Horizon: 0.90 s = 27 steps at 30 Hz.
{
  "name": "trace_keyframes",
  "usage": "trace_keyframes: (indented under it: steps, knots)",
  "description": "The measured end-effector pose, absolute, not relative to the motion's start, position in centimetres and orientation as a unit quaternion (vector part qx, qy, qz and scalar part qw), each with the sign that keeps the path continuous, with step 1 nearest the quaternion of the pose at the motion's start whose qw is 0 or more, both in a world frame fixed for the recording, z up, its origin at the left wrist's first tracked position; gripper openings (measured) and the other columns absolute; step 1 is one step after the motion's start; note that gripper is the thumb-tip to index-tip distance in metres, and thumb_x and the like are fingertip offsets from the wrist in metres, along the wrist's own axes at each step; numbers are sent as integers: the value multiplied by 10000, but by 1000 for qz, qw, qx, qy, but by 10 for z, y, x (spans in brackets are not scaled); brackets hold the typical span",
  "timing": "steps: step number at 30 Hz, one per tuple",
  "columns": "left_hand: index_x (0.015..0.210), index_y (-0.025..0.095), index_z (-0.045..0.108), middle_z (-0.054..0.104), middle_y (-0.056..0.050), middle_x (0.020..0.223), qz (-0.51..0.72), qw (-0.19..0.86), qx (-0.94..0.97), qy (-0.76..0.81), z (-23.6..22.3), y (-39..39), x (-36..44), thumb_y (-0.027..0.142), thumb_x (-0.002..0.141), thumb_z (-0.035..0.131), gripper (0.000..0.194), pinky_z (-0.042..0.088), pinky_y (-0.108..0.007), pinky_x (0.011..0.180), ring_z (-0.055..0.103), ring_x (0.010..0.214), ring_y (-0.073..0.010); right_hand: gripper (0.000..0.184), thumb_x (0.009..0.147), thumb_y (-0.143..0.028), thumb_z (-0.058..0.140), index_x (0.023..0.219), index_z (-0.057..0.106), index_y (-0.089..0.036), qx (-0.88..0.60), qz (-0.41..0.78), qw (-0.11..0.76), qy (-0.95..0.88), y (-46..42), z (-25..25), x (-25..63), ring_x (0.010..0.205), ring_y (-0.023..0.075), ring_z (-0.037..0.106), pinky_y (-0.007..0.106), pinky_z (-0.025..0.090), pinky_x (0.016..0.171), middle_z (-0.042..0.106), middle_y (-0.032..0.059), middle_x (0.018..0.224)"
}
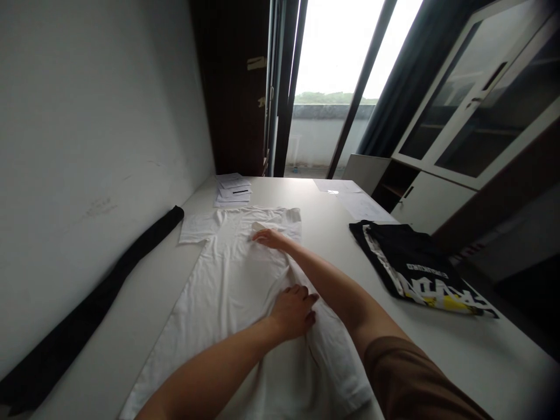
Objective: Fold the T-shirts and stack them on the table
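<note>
A white T-shirt [236, 274] lies spread lengthwise on the table, its collar end away from me and one sleeve out to the left. My right hand [269, 238] reaches across to the upper chest area, fingers bent and closed on a small raised fold of cloth. Nearer to me, my left hand [294, 313] is at the shirt's right side with curled fingers gripping the fabric; creases run from it. The fingertips of the left hand are partly hidden.
The white table [326, 233] meets a wall at left. Along that wall lies a long dark cloth strip [118, 274]. Papers [233, 189] sit at the far left, more sheets [359, 201] at the far right. A folded black printed garment [420, 262] lies at right.
</note>
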State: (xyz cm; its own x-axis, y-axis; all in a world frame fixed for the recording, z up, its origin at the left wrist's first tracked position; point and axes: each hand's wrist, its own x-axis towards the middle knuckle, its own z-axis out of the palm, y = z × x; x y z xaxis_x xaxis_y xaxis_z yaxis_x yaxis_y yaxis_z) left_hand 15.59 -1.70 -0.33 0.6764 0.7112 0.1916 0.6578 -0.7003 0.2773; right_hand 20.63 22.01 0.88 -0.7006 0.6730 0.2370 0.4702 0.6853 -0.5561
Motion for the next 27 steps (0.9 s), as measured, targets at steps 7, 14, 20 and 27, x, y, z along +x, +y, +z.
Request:
trace_keyframes:
  steps: [7,14,20,27]
  knots:
    - [1418,230,516,572,-104,1338,177,110,903,375,1,-21,154,304,908,627,527,456,-433,1031,503,1250,-277,258,922,-295,545,1001,773,-204,-455,264,348,-776,181,-7,291,908,203,694,317,510,871,778,64,1012]
    - [1378,211,541,519,-114,1447,206,123,901,361,-9,-18,155,276,902,634,490,387,-446,1147,434,1369,-275,268,922,-347,510,903,745,-221,-541,188,312,-758,103,-27,356,774,199,634,300,461,786,741,48,851]
    - [1231,223,645,639,-80,1123,263,196,837,439,-10,-11,151,242,895,603,340,466,-421,1046,586,1098,-246,401,913,-474,541,598,557,-227,-543,177,252,-781,65,-17,346,674,187,492,290,349,667,589,33,626]
    - [1134,174,644,646,-43,920,415,521,567,485,-14,29,129,242,874,572,278,555,-307,749,642,760,-153,380,860,-546,599,702,508,-212,-510,311,246,-763,60,-4,341,594,119,392,249,268,580,468,-58,606]
